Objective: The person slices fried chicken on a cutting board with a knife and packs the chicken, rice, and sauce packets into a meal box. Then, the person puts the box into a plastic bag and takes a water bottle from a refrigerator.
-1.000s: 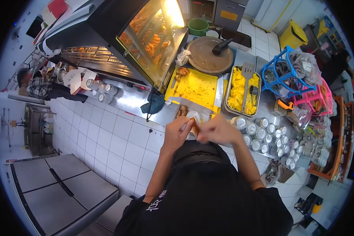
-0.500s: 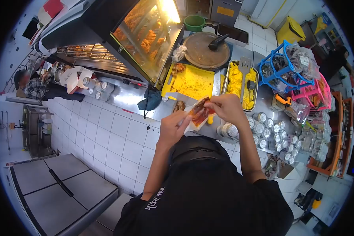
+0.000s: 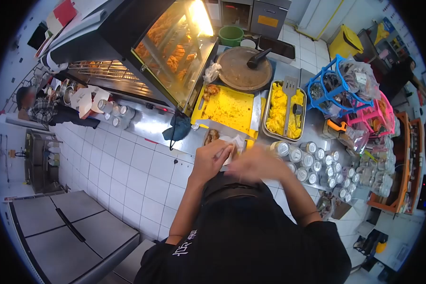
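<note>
the left hand (image 3: 207,162) pinches a white wrapper (image 3: 239,141) between thumb and fingers, most of it jutting past the fingertips on the side nearer the yellow board (image 3: 229,111). the right hand (image 3: 260,163) is a blur just beside the wrapper, and whether it grasps anything i cannot tell.

Half a second ago your wrapper (image 3: 238,141) lay spread, reddish-brown side showing; now you see mostly its white. Your right hand (image 3: 254,163) has dropped nearer your body, blurred. More of the person (image 3: 396,79) at far right shows.
</note>
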Action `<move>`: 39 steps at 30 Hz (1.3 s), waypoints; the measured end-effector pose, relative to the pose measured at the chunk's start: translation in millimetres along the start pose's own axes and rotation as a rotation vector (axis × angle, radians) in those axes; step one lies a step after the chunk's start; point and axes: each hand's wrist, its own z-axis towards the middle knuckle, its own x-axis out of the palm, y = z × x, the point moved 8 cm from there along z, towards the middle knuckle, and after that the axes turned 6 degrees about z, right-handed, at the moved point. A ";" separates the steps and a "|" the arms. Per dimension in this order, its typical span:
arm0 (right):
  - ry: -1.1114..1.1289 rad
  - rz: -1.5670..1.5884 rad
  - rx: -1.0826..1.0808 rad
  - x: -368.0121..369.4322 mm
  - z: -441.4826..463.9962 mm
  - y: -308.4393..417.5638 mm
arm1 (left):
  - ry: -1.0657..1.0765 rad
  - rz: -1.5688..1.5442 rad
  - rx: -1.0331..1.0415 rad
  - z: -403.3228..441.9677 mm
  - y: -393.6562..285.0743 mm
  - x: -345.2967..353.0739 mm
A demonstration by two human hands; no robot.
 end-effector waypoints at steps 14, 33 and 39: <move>0.310 0.470 -0.217 15.0 -18.4 50.4 | 0.007 -0.029 -0.045 8.5 -8.3 -5.2; -0.108 0.235 0.173 -56.4 2.0 -35.3 | 0.182 -0.158 -0.054 11.3 -8.2 -36.8; 0.007 0.196 -0.052 -50.9 8.3 -37.3 | 0.190 -0.067 -0.020 13.6 -11.7 -41.6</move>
